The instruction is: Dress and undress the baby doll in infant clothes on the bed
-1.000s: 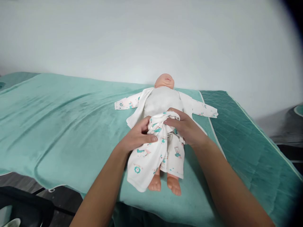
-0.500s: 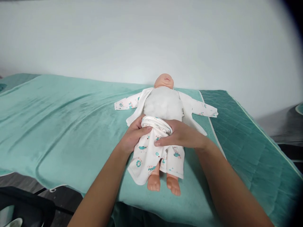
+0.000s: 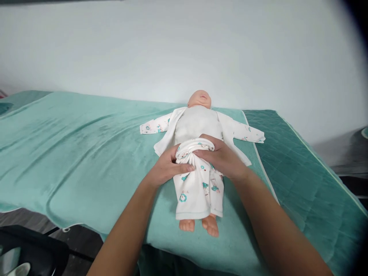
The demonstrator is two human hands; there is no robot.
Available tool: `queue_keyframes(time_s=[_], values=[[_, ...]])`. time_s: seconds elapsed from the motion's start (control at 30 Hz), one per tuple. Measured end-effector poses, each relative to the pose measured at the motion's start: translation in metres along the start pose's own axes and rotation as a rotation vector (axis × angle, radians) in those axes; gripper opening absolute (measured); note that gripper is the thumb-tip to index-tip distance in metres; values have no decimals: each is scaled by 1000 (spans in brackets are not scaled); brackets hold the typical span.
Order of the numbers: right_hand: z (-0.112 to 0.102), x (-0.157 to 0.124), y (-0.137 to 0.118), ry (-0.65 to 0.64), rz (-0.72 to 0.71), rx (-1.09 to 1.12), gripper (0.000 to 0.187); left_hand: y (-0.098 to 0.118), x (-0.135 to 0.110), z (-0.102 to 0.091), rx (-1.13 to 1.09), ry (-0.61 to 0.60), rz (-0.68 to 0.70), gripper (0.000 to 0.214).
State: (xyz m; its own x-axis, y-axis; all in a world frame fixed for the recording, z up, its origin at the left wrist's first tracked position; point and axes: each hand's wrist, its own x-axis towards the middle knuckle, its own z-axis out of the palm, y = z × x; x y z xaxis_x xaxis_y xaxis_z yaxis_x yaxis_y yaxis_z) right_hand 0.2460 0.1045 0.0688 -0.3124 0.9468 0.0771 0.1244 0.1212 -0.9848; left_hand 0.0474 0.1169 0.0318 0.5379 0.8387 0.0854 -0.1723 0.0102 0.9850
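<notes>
At lower left, a black container (image 3: 31,249) stands beside the table; on the pale teal cover (image 3: 97,153), a baby doll (image 3: 199,122) lies on its back, its bare feet (image 3: 186,225) toward the camera; just above them hang the hems of white trousers (image 3: 192,195), printed with small teal and pink figures, lying over the doll's legs; the left leg of the cloth falls broad and fairly smooth, while the waist end is rolled into thick, creased folds; a person's left hand (image 3: 166,165) and right hand (image 3: 222,157) each grip those folds, thumbs on top; beyond, a matching jacket (image 3: 176,120) lies open around the doll's plain white torso, sleeves spread wide; farthest off, the doll's head (image 3: 198,98) rests near a pale wall (image 3: 184,50).
</notes>
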Motion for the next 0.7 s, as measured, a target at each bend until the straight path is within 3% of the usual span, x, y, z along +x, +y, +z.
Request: queue_keyframes(time_s=[0.2,0.37,0.5,0.7], values=[[2,-1,-5,-14,14,-95,21,1,-5,15,-64,232,0,34],[-3,-5,-7,-127,31,-172,18,7,-30,44,-87,458,18,26],[-8,-7,-4,-198,-15,-313,16,14,-58,72,-128,594,-110,30],[-10,-6,1,-323,-115,-442,10,25,-93,101,-136,673,-337,36]])
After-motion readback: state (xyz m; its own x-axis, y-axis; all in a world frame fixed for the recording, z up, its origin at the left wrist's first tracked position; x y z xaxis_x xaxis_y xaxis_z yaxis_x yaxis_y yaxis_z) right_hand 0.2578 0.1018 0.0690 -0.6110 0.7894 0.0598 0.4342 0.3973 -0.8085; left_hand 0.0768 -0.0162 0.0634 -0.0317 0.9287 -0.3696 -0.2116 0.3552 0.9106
